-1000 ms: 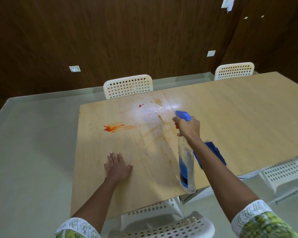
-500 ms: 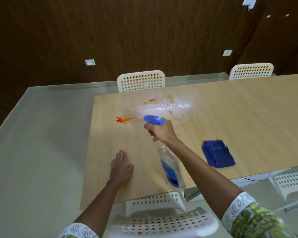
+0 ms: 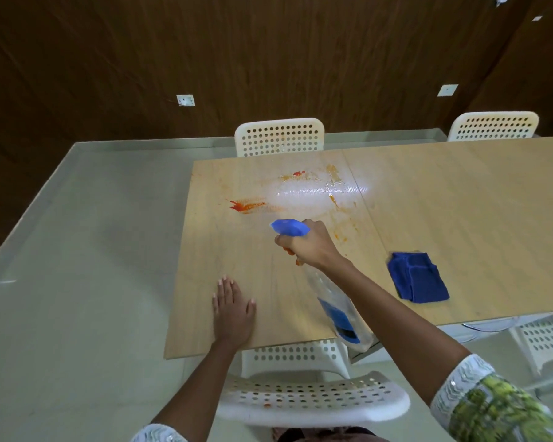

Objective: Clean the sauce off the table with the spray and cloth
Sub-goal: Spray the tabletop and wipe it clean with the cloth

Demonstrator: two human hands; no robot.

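Dark wood panelling is running along the back of the room, with a pale wooden table sitting in front of it and white perforated plastic chairs tucked in on the far and near sides.

So the right hand is gripping the neck of a clear plastic spray bottle with a blue trigger head, fingers curled round it, and the bottle is being held up off the table and tilted so the nozzle is pointing out toward the orange-red sauce smear on the far left part of the tabletop. Makes sense, since that blob is looking like the thickest bit left. Just right of it a wet shiny patch is catching the light, with fainter orange streaks around it.

The left hand is lying flat, fingers straight, pressing on the table near the front edge, probably bracing the lean forward.

The folded dark blue cloth is lying on the table to the right of the spraying arm, untouched and well apart from the mess, I'm guessing parked there dry until the wiping starts.
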